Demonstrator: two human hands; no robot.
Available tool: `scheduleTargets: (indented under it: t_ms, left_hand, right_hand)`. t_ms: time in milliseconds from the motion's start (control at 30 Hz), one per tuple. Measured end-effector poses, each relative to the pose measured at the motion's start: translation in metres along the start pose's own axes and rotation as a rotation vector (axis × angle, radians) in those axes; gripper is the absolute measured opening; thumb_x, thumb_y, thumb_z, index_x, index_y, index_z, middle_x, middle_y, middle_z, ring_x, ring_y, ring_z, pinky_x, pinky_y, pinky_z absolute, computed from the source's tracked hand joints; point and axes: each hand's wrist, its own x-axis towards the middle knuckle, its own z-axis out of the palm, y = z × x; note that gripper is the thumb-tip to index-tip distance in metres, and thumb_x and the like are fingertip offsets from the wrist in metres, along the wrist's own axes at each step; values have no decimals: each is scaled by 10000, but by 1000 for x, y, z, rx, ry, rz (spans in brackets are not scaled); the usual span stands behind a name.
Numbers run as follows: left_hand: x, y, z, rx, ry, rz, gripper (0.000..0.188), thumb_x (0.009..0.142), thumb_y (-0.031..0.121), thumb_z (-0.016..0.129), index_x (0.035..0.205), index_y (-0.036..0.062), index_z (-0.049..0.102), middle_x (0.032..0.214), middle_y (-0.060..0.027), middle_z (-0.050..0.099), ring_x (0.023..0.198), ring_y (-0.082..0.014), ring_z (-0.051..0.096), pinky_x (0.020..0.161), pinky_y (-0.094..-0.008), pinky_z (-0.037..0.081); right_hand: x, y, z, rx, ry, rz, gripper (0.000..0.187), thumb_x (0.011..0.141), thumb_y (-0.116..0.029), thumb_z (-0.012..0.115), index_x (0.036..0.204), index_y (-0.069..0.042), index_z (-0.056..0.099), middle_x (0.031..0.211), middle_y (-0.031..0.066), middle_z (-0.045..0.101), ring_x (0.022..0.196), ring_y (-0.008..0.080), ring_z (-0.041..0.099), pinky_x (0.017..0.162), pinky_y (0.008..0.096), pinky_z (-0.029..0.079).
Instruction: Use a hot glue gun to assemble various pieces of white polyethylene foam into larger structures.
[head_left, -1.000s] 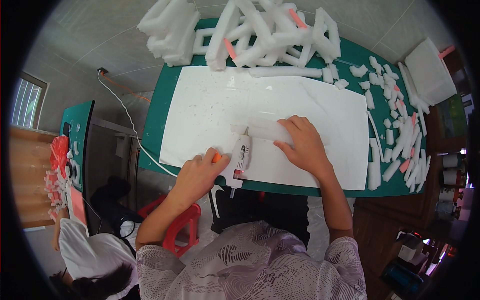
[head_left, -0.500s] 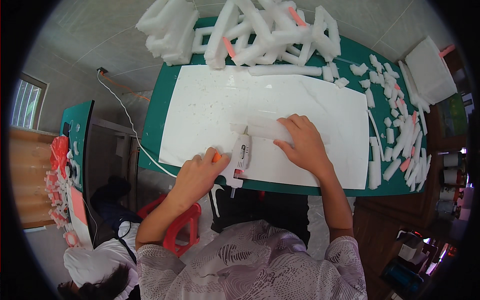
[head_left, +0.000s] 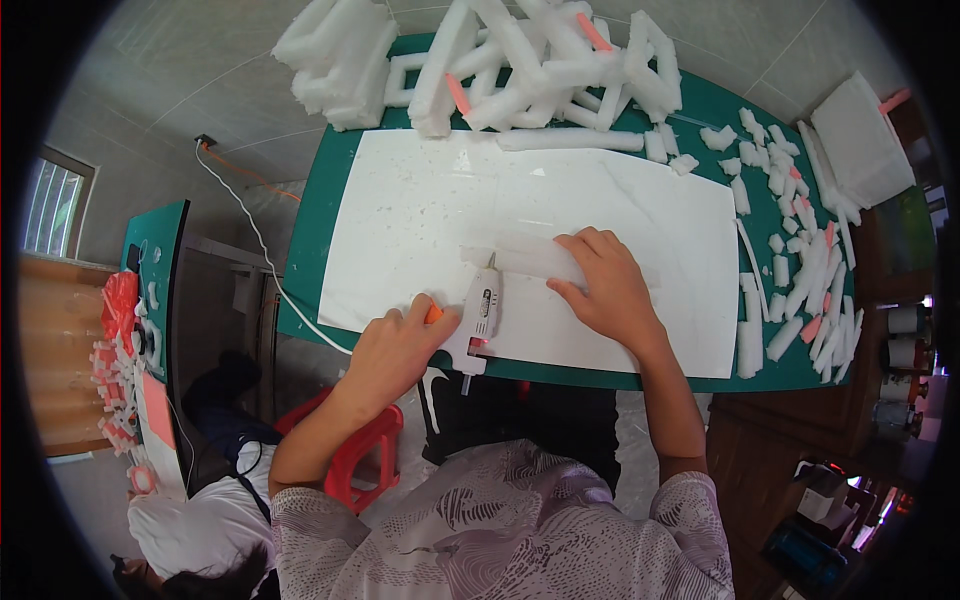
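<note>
My left hand (head_left: 395, 348) is closed round the handle of a white glue gun (head_left: 482, 308), with an orange part showing by the fingers. The gun's metal nozzle points away from me and meets or nearly meets the near edge of a white foam strip (head_left: 525, 254). That strip lies on a white sheet (head_left: 410, 220). From the right, my right hand (head_left: 608, 285) grips the strip's right end between thumb and fingers. A glue stick pokes out of the gun's rear, over the table's front edge.
Stacked white foam frames (head_left: 540, 75) stand along the back of the green table (head_left: 305, 240). Foam offcuts, some pink, are strewn on the right (head_left: 800, 260). A white cord (head_left: 255, 225) hangs at the left. A red stool (head_left: 370, 460) and a person in white (head_left: 205, 525) are lower left.
My hands, the glue gun and the foam strip have barely moved. The person at the lower left has shifted slightly.
</note>
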Motion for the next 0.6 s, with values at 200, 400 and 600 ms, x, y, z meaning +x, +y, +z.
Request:
scheduleTargets:
  t_ms: [200, 400, 600]
  left_hand:
    - [2, -5, 11, -113, -50, -28, 407, 766, -22, 580, 1161, 75, 591, 1102, -186, 604, 872, -424, 646, 708, -506, 530]
    - [9, 10, -19, -8, -125, 60, 342, 889, 40, 583, 1230, 31, 573, 1204, -249, 594, 829, -421, 649, 744, -475, 525]
    - [11, 19, -27, 16, -250, 11, 546, 830, -7, 579, 1365, 52, 492, 1283, -271, 539, 961, -464, 629, 820, -496, 512]
  right_hand:
    - [-10, 27, 42, 168, 173, -32, 489, 759, -220, 777, 1172, -16, 610, 1186, 191, 585, 1148, 378, 520, 1024, 478, 383]
    - [0, 13, 39, 26, 107, -22, 383, 744, -308, 761, 979, -25, 653, 1070, 136, 585, 1069, 323, 536, 921, 434, 420]
    - [-5, 19, 31, -75, 130, -13, 390, 756, -355, 758, 986, -52, 673, 1065, 86, 576, 1069, 275, 523, 898, 389, 417]
